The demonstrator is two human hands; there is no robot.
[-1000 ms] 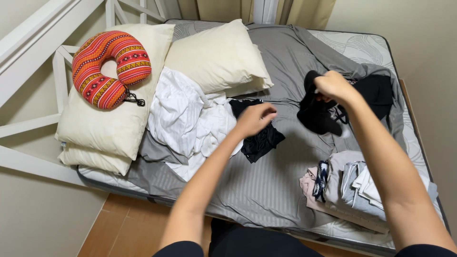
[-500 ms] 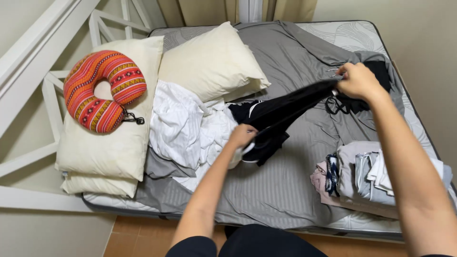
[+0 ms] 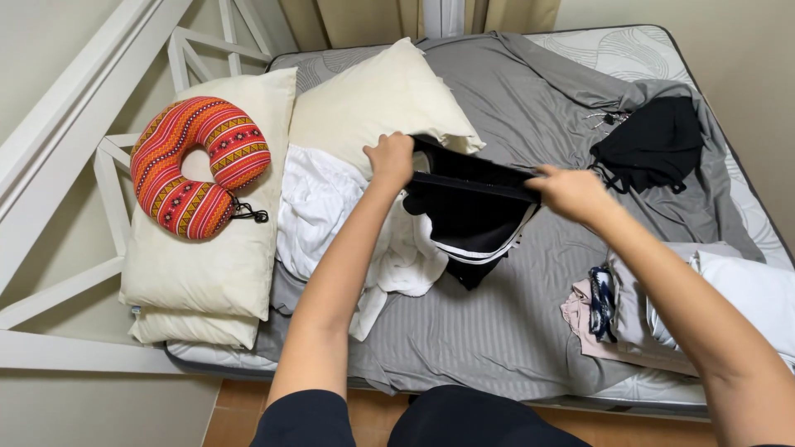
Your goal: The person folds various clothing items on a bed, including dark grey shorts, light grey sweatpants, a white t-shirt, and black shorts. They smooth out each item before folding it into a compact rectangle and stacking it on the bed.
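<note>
Over the middle of the bed I hold up a black garment with white stripes [image 3: 470, 217], stretched by its top edge between both hands. My left hand [image 3: 391, 157] grips its left corner near the cream pillow [image 3: 377, 99]. Its right corner is gripped by my right hand [image 3: 571, 192]. The garment hangs down onto the grey sheet [image 3: 489, 331], its lower part bunched. A crumpled white garment [image 3: 331, 211] lies just under and left of my left arm.
A red patterned neck pillow [image 3: 195, 165] rests on stacked cream pillows [image 3: 207, 273] at the left. Another black garment [image 3: 646, 145] lies at the far right. A pile of folded clothes [image 3: 662, 306] sits at the bed's near right. White bed frame [image 3: 50, 149] runs along the left.
Both hands moved left with the black garment. My left hand rose from the bed to grip the garment's left corner, and the cloth now hangs spread between my hands.
</note>
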